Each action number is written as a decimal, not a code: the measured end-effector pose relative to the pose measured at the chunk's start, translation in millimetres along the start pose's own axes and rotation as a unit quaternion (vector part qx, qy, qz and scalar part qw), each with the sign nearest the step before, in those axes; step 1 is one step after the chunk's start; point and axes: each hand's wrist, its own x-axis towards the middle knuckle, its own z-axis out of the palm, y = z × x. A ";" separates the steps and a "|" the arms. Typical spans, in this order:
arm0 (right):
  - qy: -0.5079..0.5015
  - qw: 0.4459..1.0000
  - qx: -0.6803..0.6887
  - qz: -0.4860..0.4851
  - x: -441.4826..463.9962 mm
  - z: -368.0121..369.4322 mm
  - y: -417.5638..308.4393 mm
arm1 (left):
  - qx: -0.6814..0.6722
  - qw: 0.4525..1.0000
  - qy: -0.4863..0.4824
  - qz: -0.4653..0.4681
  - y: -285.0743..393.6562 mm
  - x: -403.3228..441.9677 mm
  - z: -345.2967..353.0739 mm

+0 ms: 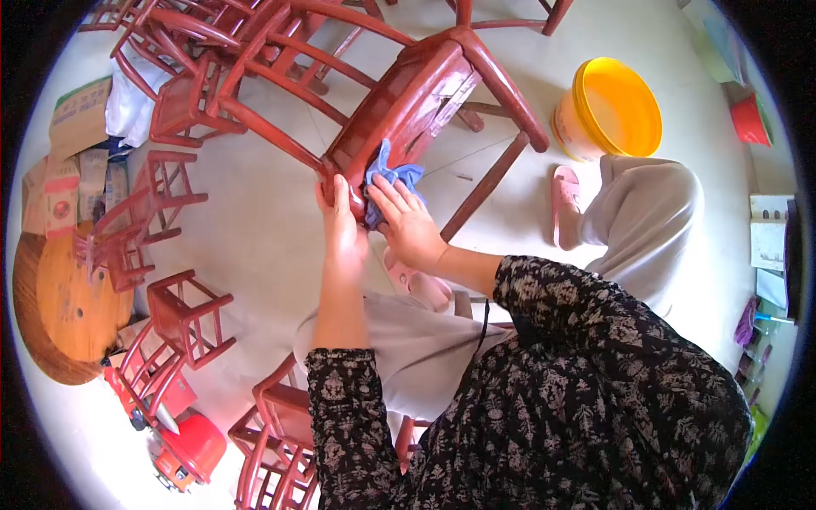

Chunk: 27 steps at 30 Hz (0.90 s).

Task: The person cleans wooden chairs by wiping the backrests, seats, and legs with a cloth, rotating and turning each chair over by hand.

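Observation:
A dark red wooden chair (pixel 395 93) is tipped over in front of me, its legs sticking out and the underside of its seat partly visible. My left hand (pixel 342 225) grips the seat's near corner, thumb upright along the edge. Pressed against the seat edge beside it is a crumpled blue cloth (pixel 382 163), under the fingers of my right hand (pixel 408 228). Part of the cloth is hidden beneath that hand.
A yellow bucket (pixel 625 106) stands on the pale floor at the right, near my foot in a pink slipper (pixel 564 204). More red chairs (pixel 183 319) stand at the left, with others piled at the back. Beyond them are a round wooden tabletop (pixel 81 310) and cardboard boxes (pixel 81 119).

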 end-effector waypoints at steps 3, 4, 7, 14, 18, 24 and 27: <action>-0.031 0.999 0.013 0.025 6.7 -19.0 -13.5 | 0.017 1.000 0.005 0.000 2.5 -0.4 3.2; -0.032 0.998 0.052 0.021 10.0 -21.4 -12.2 | 0.021 1.000 -0.010 0.003 3.7 0.1 2.7; -0.020 0.992 0.119 0.022 13.5 -19.9 -11.5 | 0.000 1.000 0.000 0.019 1.1 -0.7 4.8; -0.187 0.977 -0.107 -0.011 -46.7 -25.2 58.7 | 0.006 1.000 0.004 0.012 -2.9 6.2 -1.3; -0.268 0.917 -0.194 -0.221 -54.5 -72.0 100.2 | 0.028 0.999 0.022 0.040 -7.4 10.3 -1.8; -0.245 0.919 -0.249 -0.184 14.4 -142.4 177.0 | 0.058 0.994 0.088 0.032 0.8 0.4 10.3; -0.115 0.916 -0.369 -0.106 12.0 -167.8 194.9 | 0.051 0.994 0.093 0.033 0.7 -0.7 13.5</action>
